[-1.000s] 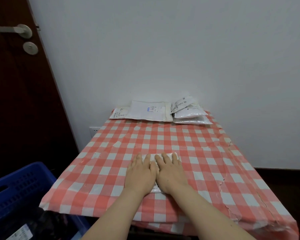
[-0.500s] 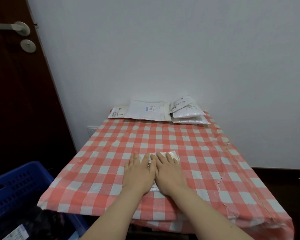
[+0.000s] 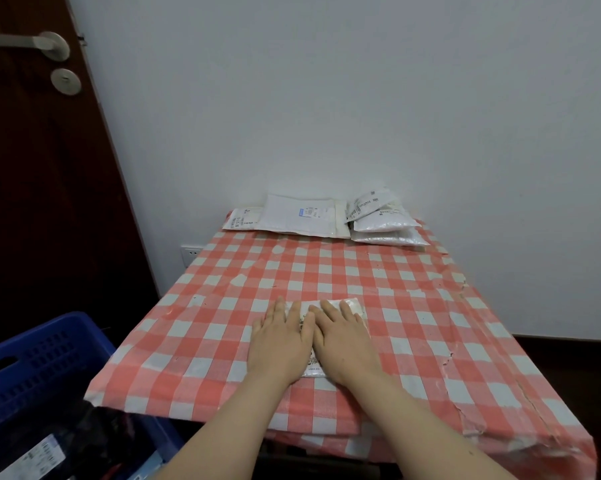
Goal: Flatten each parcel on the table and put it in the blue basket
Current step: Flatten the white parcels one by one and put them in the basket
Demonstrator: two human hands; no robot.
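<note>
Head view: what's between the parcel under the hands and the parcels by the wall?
Only bare checked tablecloth separates the pressed parcel from the far parcels, per the head view.

You are in a plain indoor room, most likely in a home or a small office. A dark wooden door (image 3: 32, 202) with a metal lever handle (image 3: 25, 43) is at your left, beside a bare white wall (image 3: 327, 98) with a socket (image 3: 190, 255) low down. The table (image 3: 500, 403) before you wears a red-and-white checked cloth (image 3: 396, 306), mail parcels (image 3: 302, 220) lie stacked along its far edge against the wall, and a blue plastic basket (image 3: 32, 368) sits below its near left corner.
</note>
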